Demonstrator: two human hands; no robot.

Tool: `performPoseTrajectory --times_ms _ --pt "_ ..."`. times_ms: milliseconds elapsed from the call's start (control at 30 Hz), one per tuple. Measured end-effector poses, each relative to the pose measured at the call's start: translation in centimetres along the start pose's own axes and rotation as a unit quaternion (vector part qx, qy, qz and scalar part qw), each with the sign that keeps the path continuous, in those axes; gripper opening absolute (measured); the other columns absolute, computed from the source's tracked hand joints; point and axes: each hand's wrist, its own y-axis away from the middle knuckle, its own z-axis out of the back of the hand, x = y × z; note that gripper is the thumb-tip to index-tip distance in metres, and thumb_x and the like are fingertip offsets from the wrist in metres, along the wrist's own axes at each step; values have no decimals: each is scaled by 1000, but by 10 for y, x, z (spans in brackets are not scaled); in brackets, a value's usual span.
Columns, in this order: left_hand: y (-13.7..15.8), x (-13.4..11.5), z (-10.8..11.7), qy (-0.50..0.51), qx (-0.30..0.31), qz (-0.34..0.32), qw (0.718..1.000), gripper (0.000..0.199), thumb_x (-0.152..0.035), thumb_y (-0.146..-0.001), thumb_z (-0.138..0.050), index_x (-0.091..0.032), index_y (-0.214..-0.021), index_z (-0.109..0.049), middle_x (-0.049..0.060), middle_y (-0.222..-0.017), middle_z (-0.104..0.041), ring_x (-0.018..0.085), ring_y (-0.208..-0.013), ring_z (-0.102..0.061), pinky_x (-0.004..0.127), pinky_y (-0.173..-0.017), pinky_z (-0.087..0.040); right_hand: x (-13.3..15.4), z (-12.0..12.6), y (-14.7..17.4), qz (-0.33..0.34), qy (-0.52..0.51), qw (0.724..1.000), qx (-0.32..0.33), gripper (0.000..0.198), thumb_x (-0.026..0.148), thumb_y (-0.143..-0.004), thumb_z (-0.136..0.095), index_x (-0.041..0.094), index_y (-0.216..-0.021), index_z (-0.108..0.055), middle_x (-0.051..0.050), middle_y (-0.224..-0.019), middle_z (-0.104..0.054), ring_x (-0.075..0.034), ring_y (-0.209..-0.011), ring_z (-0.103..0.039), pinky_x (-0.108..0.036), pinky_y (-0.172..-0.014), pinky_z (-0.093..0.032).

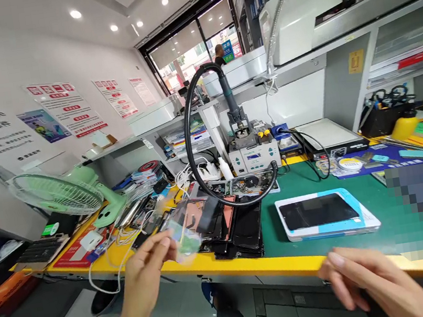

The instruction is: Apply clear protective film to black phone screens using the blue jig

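The person's left hand (152, 257) is raised over the near edge of the desk (297, 177), left of the middle, with the thumb and forefinger brought together on a thin, clear film (188, 244). The film is blurred and see-through; it hangs out to the right of the fingertips, in front of a pile of dark phone parts (248, 227). Whether it touches the pile cannot be told.

The right hand (366, 278) is at the near edge of the desk, on the right, its fingers loosely curled and the thumb drawn in close to the forefinger. No object shows in it, though the inside of the grip is hidden. Just beyond it, a white and light-blue box (368, 222) lies flat on the green surface, with a black phone screen (317, 210) on top.

Beyond the pile are circuit boards (255, 184), and farther back stands a grey control unit (255, 158). A thick black hose (190, 145) loops up and around to the left of the unit, its low part passing in front of the boards. To the left of the pile lie tangled white cables (122, 238), and at the far left a pale green fan (113, 205) leans its round cage outward. On the far right are a yellow bottle (404, 125) and a dark holder (379, 122) with scissors and other tools. The near right corner is covered by coarse pixel blocks.
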Motion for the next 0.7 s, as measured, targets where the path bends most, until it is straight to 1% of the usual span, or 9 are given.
performPoseTrajectory --times_ms 67,133,200,267,333,400,467,600,700 --pt "26 -2 -32 -185 80 -150 968 25 -32 -90 -65 -27 -113 -72 2 -90 -77 21 -76 -73 34 -72 -63 27 -12 -13 -43 -160 984 65 54 72 -87 -53 22 -95 -73 -7 -75 -65 -23 -63 -63 -26 -46 -41" --pt "42 -4 -64 -283 134 -384 869 33 -18 -91 -60 -30 -120 -69 1 -101 -78 20 -88 -74 33 -86 -61 47 -7 -29 -109 -248 953 133 68 77 -86 -45 18 -109 -69 -12 -97 -71 -27 -68 -70 -28 -43 -45" --pt "46 -6 -93 -337 158 -545 751 43 -9 -89 -60 -27 -127 -66 2 -109 -77 22 -98 -73 33 -91 -59 60 10 -45 -137 -265 942 151 77 80 -87 -38 13 -109 -67 -18 -105 -72 -29 -74 -72 -30 -45 -50" --pt "41 -7 -119 -376 166 -617 671 43 -9 -89 -59 -24 -129 -65 4 -114 -76 24 -104 -71 34 -90 -59 67 34 -60 -141 -211 959 128 59 65 -89 -54 11 -108 -67 -18 -103 -73 -27 -74 -74 -28 -48 -53" --pt "31 -7 -141 -388 158 -648 636 37 -11 -90 -58 -22 -125 -67 7 -116 -74 26 -106 -70 37 -88 -60 71 58 -72 -132 -125 979 93 36 38 -85 -70 9 -107 -67 -17 -100 -75 -24 -71 -74 -27 -50 -55" --pt "21 -5 -160 -374 138 -668 628 33 -10 -91 -58 -19 -121 -68 9 -116 -74 27 -107 -69 39 -88 -60 71 79 -81 -121 -62 989 61 29 22 -80 -73 8 -106 -68 -17 -97 -76 -23 -69 -74 -27 -52 -58" --pt "12 -1 -178 -353 124 -672 639 31 -7 -89 -59 -17 -117 -69 10 -116 -73 27 -108 -68 39 -89 -59 70 97 -86 -117 -34 992 36 27 22 -80 -74 9 -103 -69 -15 -93 -76 -22 -67 -74 -29 -53 -60" --pt "-4 11 -206 -281 145 -629 710 31 -2 -87 -59 -18 -111 -71 13 -118 -69 27 -112 -63 39 -89 -58 64 124 -86 -106 7 994 9 27 31 -80 -78 12 -97 -70 -7 -75 -72 -18 -55 -69 -26 -48 -57" --pt "-12 24 -222 -234 162 -592 754 28 -6 -87 -63 -19 -110 -72 12 -101 -66 23 -99 -62 38 -82 -56 53 138 -83 -82 12 997 1 30 39 -79 -81 13 -91 -71 -2 -68 -67 -13 -50 -62 -22 -44 -52"
